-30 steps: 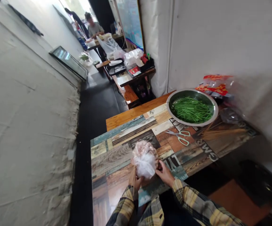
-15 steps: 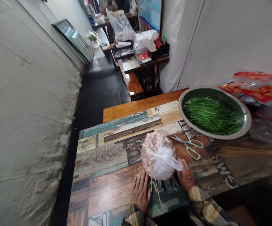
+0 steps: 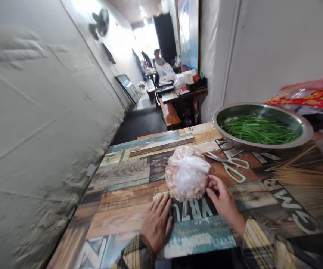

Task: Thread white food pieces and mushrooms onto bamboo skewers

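Observation:
A clear plastic bag (image 3: 187, 173) stuffed with pale pinkish food sits on the patterned wooden table (image 3: 122, 194). My left hand (image 3: 157, 223) lies flat on the table just in front of the bag, fingers stretched out and holding nothing. My right hand (image 3: 223, 200) rests beside the bag's right edge, its curled fingertips touching the plastic. Green-handled scissors (image 3: 230, 166) lie just behind my right hand.
A steel bowl (image 3: 262, 125) of green stalks stands at the back right, red-printed packets (image 3: 304, 97) behind it. Bamboo skewers (image 3: 301, 173) lie spread at the right. A white wall runs along the left. Farther tables, a bench and a seated person (image 3: 158, 58) fill the aisle.
The camera tilted up, showing more of the room. My left hand has laid itself flat on the table; the thin skewers seen by it earlier are out of sight. The bag stays put.

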Tool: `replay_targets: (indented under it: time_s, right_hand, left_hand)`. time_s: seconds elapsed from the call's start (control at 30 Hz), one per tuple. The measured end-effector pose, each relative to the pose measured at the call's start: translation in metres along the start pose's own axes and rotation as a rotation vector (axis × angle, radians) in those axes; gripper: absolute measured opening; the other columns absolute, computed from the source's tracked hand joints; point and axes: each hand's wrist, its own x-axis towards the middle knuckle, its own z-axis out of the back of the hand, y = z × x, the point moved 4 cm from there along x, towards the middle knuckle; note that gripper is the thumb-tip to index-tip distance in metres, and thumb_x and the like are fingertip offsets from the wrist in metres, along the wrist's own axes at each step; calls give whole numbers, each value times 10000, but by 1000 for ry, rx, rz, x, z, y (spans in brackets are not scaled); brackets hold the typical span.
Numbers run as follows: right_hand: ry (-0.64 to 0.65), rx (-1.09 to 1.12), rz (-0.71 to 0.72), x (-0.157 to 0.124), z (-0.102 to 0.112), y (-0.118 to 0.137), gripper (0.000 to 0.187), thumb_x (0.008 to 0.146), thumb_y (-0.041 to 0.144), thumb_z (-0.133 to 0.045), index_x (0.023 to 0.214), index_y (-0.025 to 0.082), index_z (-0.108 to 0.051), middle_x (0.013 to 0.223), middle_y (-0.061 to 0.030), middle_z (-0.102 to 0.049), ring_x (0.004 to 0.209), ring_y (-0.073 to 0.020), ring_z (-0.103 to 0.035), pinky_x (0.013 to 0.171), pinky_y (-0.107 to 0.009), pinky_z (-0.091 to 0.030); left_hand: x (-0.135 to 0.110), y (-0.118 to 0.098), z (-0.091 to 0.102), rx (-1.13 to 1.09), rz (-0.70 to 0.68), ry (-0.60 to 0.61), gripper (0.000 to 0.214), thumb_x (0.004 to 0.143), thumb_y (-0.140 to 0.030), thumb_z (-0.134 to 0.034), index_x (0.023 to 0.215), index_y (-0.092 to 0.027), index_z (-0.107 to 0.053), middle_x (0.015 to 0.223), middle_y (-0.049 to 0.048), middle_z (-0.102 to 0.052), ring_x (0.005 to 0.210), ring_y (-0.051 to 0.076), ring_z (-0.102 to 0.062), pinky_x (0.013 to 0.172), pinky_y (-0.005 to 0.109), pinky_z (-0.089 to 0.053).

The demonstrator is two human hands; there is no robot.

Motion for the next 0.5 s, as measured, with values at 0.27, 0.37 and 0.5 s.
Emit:
replay_targets:
  time_s: [0.27,0.37,0.5]
  right_hand:
    - [-27,-17,210,-5,4,11,376,841,314,-446,1179,174,-535,885,-62,-683,816,-214,-661,827,-395,-519]
    - [-32,-38,236,-11,7,15,361,834,269,-439,1162,175,-558,874,-64,-690,818,-213,-661,817,-379,-514]
    - [-14,-62,241,-13,8,15,309,822,212,-465,1098,193,-602,860,-56,-699,815,-199,-657,820,-341,-500]
  left_hand:
    - [-22,-45,17,99,250,-189,486,945,-279,-408,1422,-220,-479,1515,59,-438,1393,268,-394,1143,495,-335]
    - [-35,-70,13,124,385,-143,541,942,-342,-428,1467,-212,-415,1563,76,-351,1439,294,-311,1166,513,-265]
    - [-46,-96,11,140,424,-16,606,955,-418,-378,1516,-199,-314,1604,90,-240,1480,286,-209,1183,501,-204]
